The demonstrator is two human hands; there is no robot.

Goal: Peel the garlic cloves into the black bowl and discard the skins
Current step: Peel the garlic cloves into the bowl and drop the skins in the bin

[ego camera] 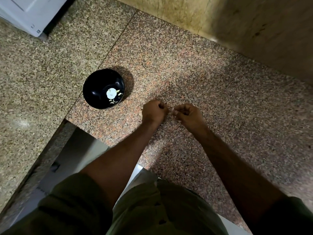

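Two bare hands meet over the speckled pink-and-grey granite surface (194, 68), and between them we see a small pale sliver, seemingly a garlic clove (171, 111), though it is too blurred and tiny for us to say whether skin remains on it; our left hand (153, 112) is curled into a loose fist with its fingers (163, 106) bent inward toward the clove; our right hand (188, 115) is likewise curled, its fingers (177, 112) pinching at the same pale bit; both forearms reach forward from olive-green sleeves (76, 200), the wrists low and close to the stone. To the left of the hands, apart from them, stands the round glossy black bowl (94, 85), smooth and deep, near the surface's front edge; in its bottom lie one larger white rounded piece of garlic (111, 93) and a few small pale slivers (113, 101) beside it. The granite is polished and grainy; a seam runs diagonally through it past the bowl; a dull yellowish wall (237, 22) rises behind.
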